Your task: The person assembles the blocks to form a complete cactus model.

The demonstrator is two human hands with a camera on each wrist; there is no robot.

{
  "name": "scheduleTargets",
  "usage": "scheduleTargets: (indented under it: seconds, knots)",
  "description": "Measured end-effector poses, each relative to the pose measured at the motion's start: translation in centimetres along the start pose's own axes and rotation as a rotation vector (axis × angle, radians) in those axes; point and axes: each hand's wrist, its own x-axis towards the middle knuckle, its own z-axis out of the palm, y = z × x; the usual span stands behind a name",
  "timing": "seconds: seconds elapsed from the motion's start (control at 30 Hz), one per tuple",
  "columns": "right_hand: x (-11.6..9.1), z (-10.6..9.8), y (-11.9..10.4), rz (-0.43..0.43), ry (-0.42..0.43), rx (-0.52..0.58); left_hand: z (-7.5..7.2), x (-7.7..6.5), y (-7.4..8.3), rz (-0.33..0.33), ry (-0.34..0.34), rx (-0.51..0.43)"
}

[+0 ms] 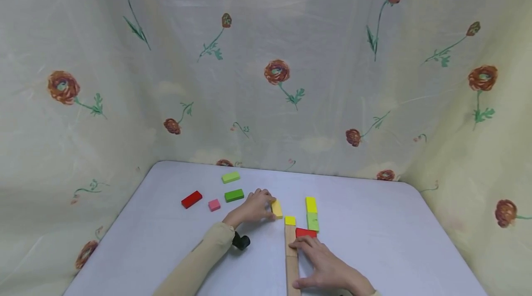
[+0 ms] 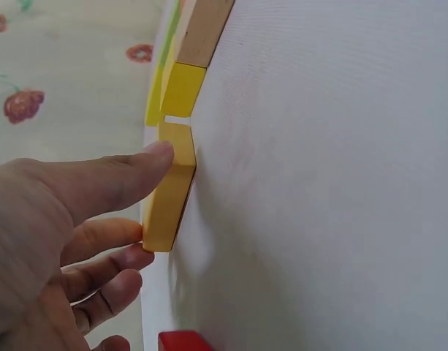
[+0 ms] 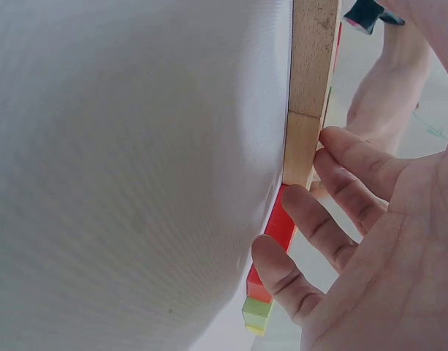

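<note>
The left hand [image 1: 256, 207] pinches the orange-yellow block [image 1: 277, 210], best kept level; the right hand [image 1: 328, 266], fingers spread, should steady the wooden blocks [image 1: 293, 268] lightly.

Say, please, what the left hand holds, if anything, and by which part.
The left hand pinches the yellow-orange block near its two ends, thumb toward one, fingertips at the other.

A cream fabric curtain [image 1: 324, 33] printed with green-stemmed, rust-red flowers [image 1: 277, 72] hangs behind and beside a white, round-cornered tabletop [image 1: 365, 222].
</note>
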Motion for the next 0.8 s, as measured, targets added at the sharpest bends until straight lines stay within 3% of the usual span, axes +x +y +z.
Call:
scheduleTargets:
  seconds: [0.43, 0.8]
  knots:
    - [0.1, 0.1, -0.2, 0.017, -0.01, -0.005, 0.1, 2.7, 1.5, -0.006, -0.029, -0.052]
    - [0.1, 0.0, -0.3, 0.055, -0.022, 0.013, 0.5, 3.3, 1.8, -0.01, -0.024, -0.103]
